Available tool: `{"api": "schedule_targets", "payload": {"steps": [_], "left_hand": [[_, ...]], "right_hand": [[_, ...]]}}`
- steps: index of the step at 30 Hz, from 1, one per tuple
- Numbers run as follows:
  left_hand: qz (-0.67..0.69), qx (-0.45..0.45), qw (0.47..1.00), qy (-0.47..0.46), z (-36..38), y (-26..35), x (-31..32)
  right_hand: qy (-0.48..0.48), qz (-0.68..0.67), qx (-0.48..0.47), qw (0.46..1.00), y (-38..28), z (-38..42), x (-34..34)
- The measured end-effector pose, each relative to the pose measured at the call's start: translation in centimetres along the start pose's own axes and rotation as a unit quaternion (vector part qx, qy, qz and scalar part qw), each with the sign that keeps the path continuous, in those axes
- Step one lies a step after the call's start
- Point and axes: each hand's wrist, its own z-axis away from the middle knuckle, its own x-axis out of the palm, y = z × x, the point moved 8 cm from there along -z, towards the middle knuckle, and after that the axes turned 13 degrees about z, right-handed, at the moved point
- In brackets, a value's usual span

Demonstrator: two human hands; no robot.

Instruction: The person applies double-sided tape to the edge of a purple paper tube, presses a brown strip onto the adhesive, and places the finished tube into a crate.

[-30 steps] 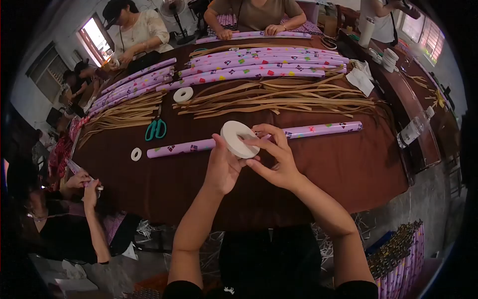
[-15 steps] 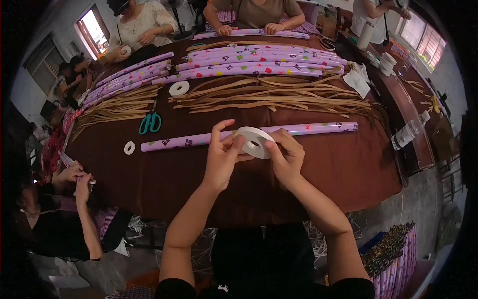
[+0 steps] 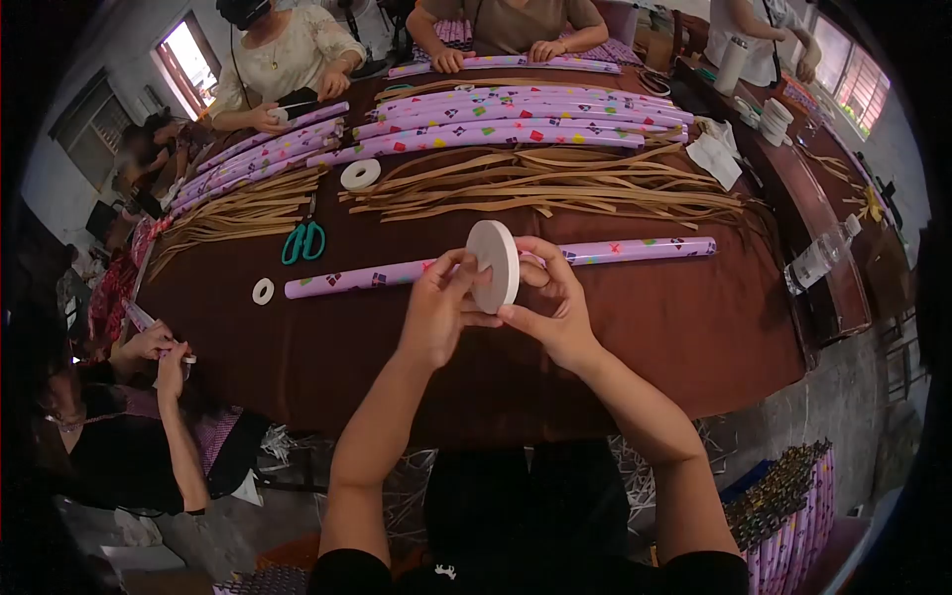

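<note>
Both my hands hold a roll of white tape [image 3: 493,266] above the brown cloth. My left hand [image 3: 441,309] grips its left side, with the fingers at the roll's centre hole. On the right edge, my right hand [image 3: 557,307] pinches the rim between thumb and fingers. Behind the hands lies a purple patterned tube [image 3: 635,252], partly hidden by them. To the left of this tube rests a small white roll [image 3: 263,291]. Teal-handled scissors [image 3: 303,242] lie farther back, near another white tape roll [image 3: 360,176].
Brown flat strips [image 3: 555,183] spread across the table [image 3: 684,337], with purple tubes [image 3: 516,117] piled behind them. A plastic bottle [image 3: 821,256] stands at the right. Co-workers sit at the far side and left. More purple tubes [image 3: 793,526] stand at lower right.
The tape roll has turned from lying tilted flat to nearly upright, its edge facing right. My right hand has shifted its fingers behind the rim.
</note>
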Motion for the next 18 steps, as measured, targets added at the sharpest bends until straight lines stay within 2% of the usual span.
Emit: {"api": "schedule_targets", "payload": {"steps": [2,3,4,5,6,7,8,10,18], "left_hand": [[-0.081,0.130,0.987,0.046,0.9,4.0,-1.5],[-0.105,0.208,0.971,0.056,1.4,6.7,-3.2],[-0.072,0.214,0.973,-0.043,4.2,8.6,-2.7],[0.132,0.184,0.911,-0.345,8.7,9.6,0.6],[0.141,0.132,0.655,-0.731,14.0,11.0,5.1],[0.130,0.069,0.611,-0.778,18.6,10.5,6.5],[0.101,0.041,0.584,-0.804,21.8,9.7,7.5],[0.055,0.007,0.560,-0.827,24.3,8.1,9.1],[0.010,-0.029,0.537,-0.843,26.9,5.8,10.3]], "right_hand": [[0.007,-0.175,0.071,0.982,1.6,-0.1,-0.3],[-0.009,-0.189,0.051,0.981,1.5,-0.2,-0.5],[-0.005,-0.188,0.045,0.981,1.3,-0.3,-0.9],[-0.009,-0.268,0.074,0.961,1.6,-0.3,-0.8],[-0.014,-0.348,0.103,0.932,2.0,-0.2,-0.5],[-0.017,-0.366,0.113,0.924,2.4,-0.1,-0.4],[-0.020,-0.384,0.123,0.915,2.8,-0.1,-0.4],[-0.020,-0.510,0.164,0.844,2.5,-0.3,0.2],[-0.025,-0.558,0.169,0.812,2.9,-0.2,-0.2]]}}
